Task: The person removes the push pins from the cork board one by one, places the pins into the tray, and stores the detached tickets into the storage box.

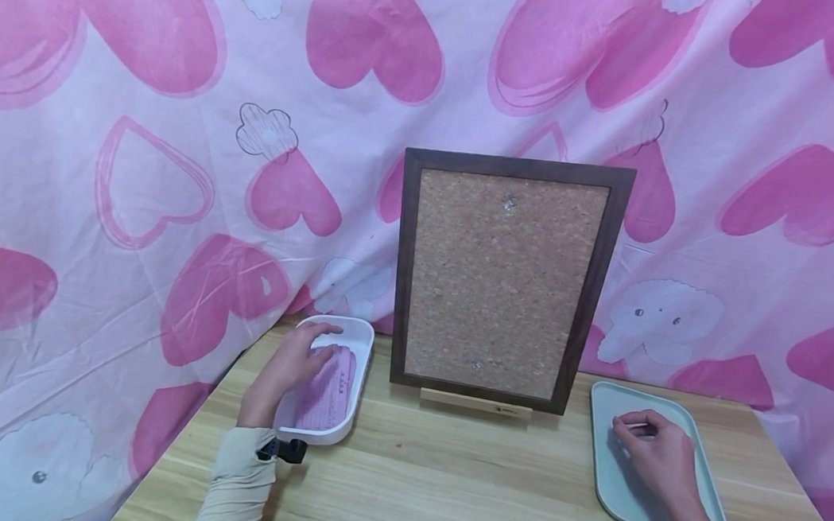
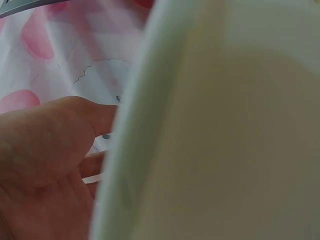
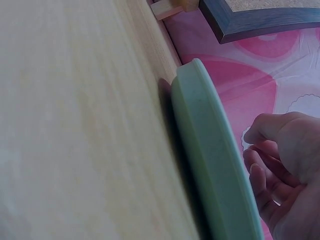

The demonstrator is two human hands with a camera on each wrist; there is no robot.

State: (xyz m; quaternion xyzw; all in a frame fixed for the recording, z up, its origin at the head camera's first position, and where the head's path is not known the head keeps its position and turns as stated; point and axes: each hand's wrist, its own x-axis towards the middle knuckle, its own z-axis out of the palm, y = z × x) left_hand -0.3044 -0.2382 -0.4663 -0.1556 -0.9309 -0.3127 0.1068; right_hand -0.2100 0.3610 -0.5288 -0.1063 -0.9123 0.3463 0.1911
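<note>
My left hand (image 1: 299, 361) reaches into a white tray (image 1: 365, 345), its thumb and fingers parted over a sheet of pink paper (image 1: 333, 399) with printed lines. The left wrist view shows this hand (image 2: 50, 150) partly hidden behind the tray's blurred wall (image 2: 140, 125). Above a pale green tray (image 1: 604, 487) hovers my right hand (image 1: 659, 455), fingers loosely bent and thumb close to the index finger. In the right wrist view the right hand (image 3: 285, 165) shows nothing between its fingertips, beside the tray's rim (image 3: 215, 130).
Between the trays a dark-framed cork board (image 1: 501, 289) stands upright on a small wooden stand (image 1: 476, 403). Small shiny bits (image 1: 510, 204) mark its top and bottom. A pink heart-print cloth (image 1: 373, 35) hangs behind the wooden table (image 1: 446, 485).
</note>
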